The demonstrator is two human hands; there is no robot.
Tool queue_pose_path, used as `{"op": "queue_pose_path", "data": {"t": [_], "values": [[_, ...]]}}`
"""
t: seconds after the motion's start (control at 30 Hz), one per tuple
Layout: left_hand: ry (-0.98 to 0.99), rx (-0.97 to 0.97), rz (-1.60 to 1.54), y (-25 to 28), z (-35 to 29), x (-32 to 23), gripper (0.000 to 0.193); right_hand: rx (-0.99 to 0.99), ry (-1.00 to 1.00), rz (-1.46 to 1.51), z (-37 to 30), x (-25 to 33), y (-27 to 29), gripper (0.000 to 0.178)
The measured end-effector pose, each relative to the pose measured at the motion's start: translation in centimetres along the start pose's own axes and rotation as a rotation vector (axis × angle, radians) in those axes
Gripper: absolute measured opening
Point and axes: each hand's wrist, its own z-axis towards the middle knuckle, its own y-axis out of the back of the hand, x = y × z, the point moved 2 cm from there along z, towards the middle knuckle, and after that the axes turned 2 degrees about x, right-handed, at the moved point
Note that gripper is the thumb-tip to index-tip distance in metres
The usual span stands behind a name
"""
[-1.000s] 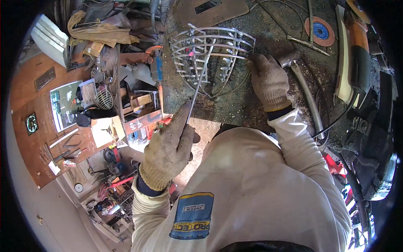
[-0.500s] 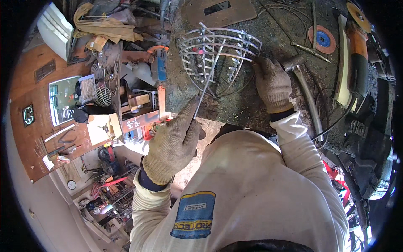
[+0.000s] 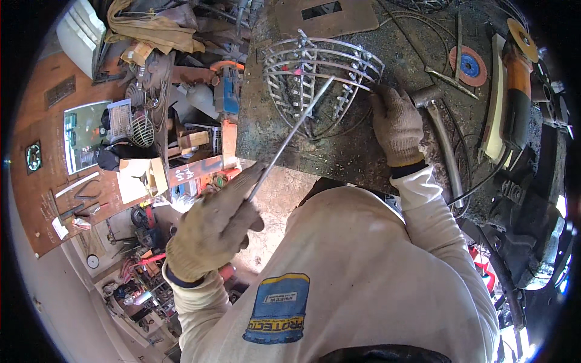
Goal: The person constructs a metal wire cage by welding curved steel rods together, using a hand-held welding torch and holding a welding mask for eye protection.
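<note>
A curved metal cage (image 3: 311, 73) of welded bars, with a pink mark on one bar, rests on the dark workbench (image 3: 266, 142). My gloved right hand (image 3: 397, 121) is closed at its right edge, fingers curled around the bar ends. In my gloved left hand (image 3: 215, 227) is a long thin metal rod (image 3: 289, 134), slanting up and to the right. The rod's far tip lies over the cage's middle; from this view I cannot tell whether it touches. My left hand hangs off the bench's near edge, low and left of the cage.
A hammer (image 3: 445, 145) lies right of my right hand. Beyond it are a flap disc (image 3: 469, 65) and an angle grinder (image 3: 517, 91) with a cable. A flat plate with a slot (image 3: 327, 21) lies behind the cage. Leftward stand a cluttered shelf and a wooden board (image 3: 36, 199).
My left hand has drawn back down and left with the rod, exposing more of its length. My right hand stays at the cage's edge; the whole view has shifted slightly.
</note>
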Motion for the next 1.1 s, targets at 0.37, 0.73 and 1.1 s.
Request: {"op": "queue_pose_path", "data": {"t": [0.37,0.73,1.1], "values": [[-0.606,-0.366,0.493,-8.0,6.5,12.5,0.05,0.077,-0.013,0.04,0.2,0.8,0.9,0.024],[-0.769,-0.54,0.627,-10.4,15.1,11.0,0.042,0.208,-0.06,0.201,0.7,1.3,2.5,0.031],[-0.805,-0.87,0.193,-2.5,16.8,12.7,0.029,0.042,-0.109,0.134,-0.5,1.0,0.5,0.024]]}}
